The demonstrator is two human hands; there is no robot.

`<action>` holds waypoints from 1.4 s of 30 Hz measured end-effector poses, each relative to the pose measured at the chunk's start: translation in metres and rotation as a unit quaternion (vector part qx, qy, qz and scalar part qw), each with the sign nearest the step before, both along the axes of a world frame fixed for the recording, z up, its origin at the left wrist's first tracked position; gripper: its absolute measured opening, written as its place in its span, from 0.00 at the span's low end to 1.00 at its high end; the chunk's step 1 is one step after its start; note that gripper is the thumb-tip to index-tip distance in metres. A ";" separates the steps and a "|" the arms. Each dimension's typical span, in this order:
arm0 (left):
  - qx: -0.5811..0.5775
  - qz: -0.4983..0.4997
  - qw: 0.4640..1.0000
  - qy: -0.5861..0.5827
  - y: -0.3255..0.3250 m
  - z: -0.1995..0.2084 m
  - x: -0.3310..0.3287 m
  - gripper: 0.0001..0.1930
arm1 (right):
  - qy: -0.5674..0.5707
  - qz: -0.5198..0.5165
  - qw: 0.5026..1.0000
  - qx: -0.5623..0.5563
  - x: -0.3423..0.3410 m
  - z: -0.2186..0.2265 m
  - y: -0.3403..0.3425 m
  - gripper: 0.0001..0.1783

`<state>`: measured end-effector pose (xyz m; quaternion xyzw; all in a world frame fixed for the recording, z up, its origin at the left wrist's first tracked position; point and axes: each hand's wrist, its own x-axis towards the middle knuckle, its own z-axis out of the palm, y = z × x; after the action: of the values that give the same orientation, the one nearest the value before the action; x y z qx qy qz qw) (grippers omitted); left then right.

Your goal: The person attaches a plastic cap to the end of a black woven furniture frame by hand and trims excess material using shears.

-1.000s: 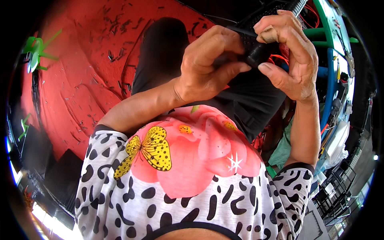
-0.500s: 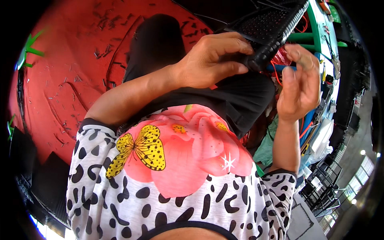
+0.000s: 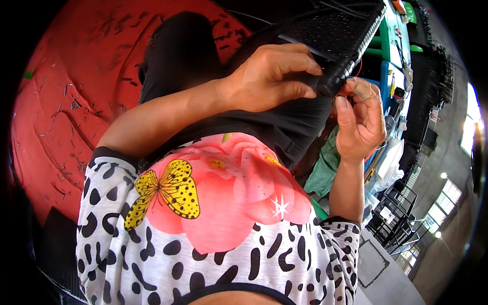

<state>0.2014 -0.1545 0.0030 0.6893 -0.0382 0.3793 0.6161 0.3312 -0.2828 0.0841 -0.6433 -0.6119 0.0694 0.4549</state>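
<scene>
A black woven wicker panel (image 3: 328,33) extends away at the upper right, with a shiny wrapped frame edge (image 3: 362,43) along its right side. My left hand (image 3: 272,76) holds the near corner of this panel, thumb below and fingers above. Just to the right of that corner, my right hand (image 3: 362,119) has its fingers bent and the thumb drawn in close to them. Its fingertips are at the end of the wrapped edge. Whatever lies between them is too small to make out.
Red sheeting (image 3: 56,127) strewn with short black scraps covers the left side. A green cloth (image 3: 323,165) lies below my right hand. On the right stands a bench with a green-edged top (image 3: 390,35), tools and a white plastic bag (image 3: 391,160). Black metal frames (image 3: 394,218) stand farther off.
My right hand has moved left and in to the panel's corner, its fingers closing. The left hand keeps its hold on the corner. The whole view has shifted slightly.
</scene>
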 end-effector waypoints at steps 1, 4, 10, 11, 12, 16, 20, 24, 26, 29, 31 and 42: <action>-0.002 0.002 1.000 -0.001 -0.002 0.004 0.002 0.13 | -0.001 0.002 1.000 -0.002 0.005 0.009 0.000 0.15; 0.002 -0.032 0.999 -0.003 0.002 0.012 0.003 0.11 | -0.183 0.005 0.982 -0.042 0.005 0.037 0.010 0.14; -0.101 -0.142 0.983 0.051 0.012 0.021 0.006 0.08 | -0.216 0.079 0.956 -0.179 0.006 0.071 0.031 0.15; -0.083 -0.152 0.984 0.031 0.015 0.019 0.009 0.07 | -0.218 0.096 0.947 -0.214 0.005 0.076 0.034 0.14; -0.065 -0.163 0.984 0.011 0.017 0.018 0.010 0.07 | -0.221 0.117 0.945 -0.209 0.008 0.076 0.038 0.13; -0.013 -0.172 0.985 0.006 0.025 0.024 0.011 0.08 | -0.206 0.137 0.931 -0.270 0.007 0.085 0.045 0.13; 0.096 -0.130 0.986 -0.032 0.027 0.027 0.012 0.07 | -0.230 0.153 0.910 -0.311 0.005 0.090 0.048 0.13; 0.173 -0.070 0.978 -0.088 0.021 0.030 0.014 0.06 | -0.223 0.156 0.903 -0.333 0.001 0.094 0.049 0.12; 0.183 -0.060 0.977 -0.092 0.018 0.031 0.013 0.06 | -0.227 0.162 0.900 -0.335 0.000 0.095 0.049 0.12; 0.188 -0.049 0.976 -0.095 0.015 0.032 0.013 0.06 | -0.225 0.160 0.897 -0.344 0.000 0.096 0.051 0.12; 0.182 -0.047 0.978 -0.093 0.014 0.033 0.013 0.06 | -0.209 0.168 0.896 -0.353 0.000 0.099 0.054 0.11; 0.150 -0.026 0.983 -0.098 0.011 0.032 0.015 0.05 | -0.123 0.153 0.915 -0.352 0.014 0.094 0.040 0.13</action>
<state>0.2163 -0.1436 0.0346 0.7322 -0.1731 0.4189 0.5083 0.3453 -0.2429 0.1783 -0.6637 -0.6899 0.2696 0.1041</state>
